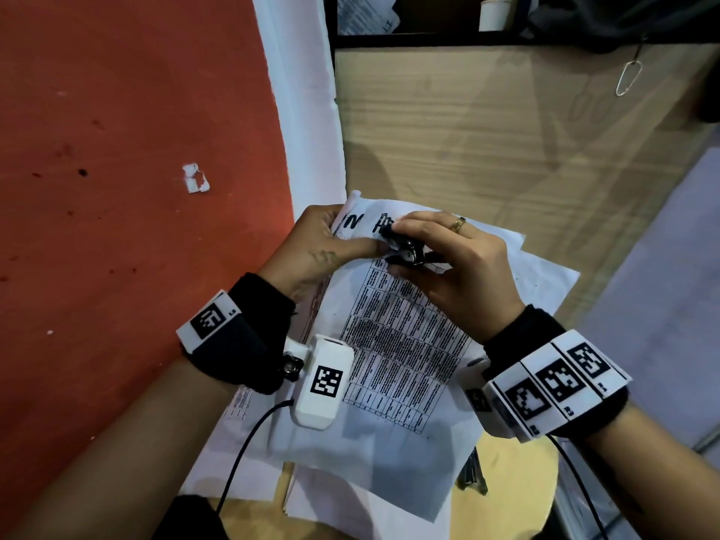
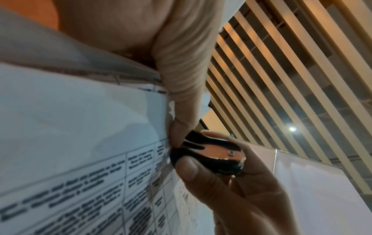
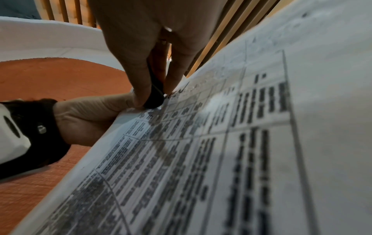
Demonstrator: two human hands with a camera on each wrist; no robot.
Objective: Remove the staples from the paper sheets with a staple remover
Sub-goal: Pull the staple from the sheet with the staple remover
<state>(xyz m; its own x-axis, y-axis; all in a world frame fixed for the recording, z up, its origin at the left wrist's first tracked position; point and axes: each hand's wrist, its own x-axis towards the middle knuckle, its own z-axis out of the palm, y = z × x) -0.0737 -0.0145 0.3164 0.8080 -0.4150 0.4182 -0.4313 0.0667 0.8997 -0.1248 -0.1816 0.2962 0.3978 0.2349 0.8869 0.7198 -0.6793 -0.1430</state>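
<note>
A printed sheet with a table (image 1: 401,344) lies on top of other loose papers, its far corner lifted. My left hand (image 1: 331,247) pinches that corner, thumb on top (image 2: 181,101). My right hand (image 1: 448,259) grips a black and metal staple remover (image 1: 405,249) between thumb and fingers, with its jaws against the paper at the top left corner, right beside my left thumb tip. The remover shows close up in the left wrist view (image 2: 209,154) and as a dark edge (image 3: 155,93) in the right wrist view. The staple itself is hidden under the jaws.
More white sheets (image 1: 350,481) lie spread under the printed one. A dark metal object (image 1: 473,477) lies at the papers' right edge. Red floor (image 1: 117,189) lies to the left, a wooden panel (image 1: 487,150) ahead, and a shelf with a white cup (image 1: 495,13) above it.
</note>
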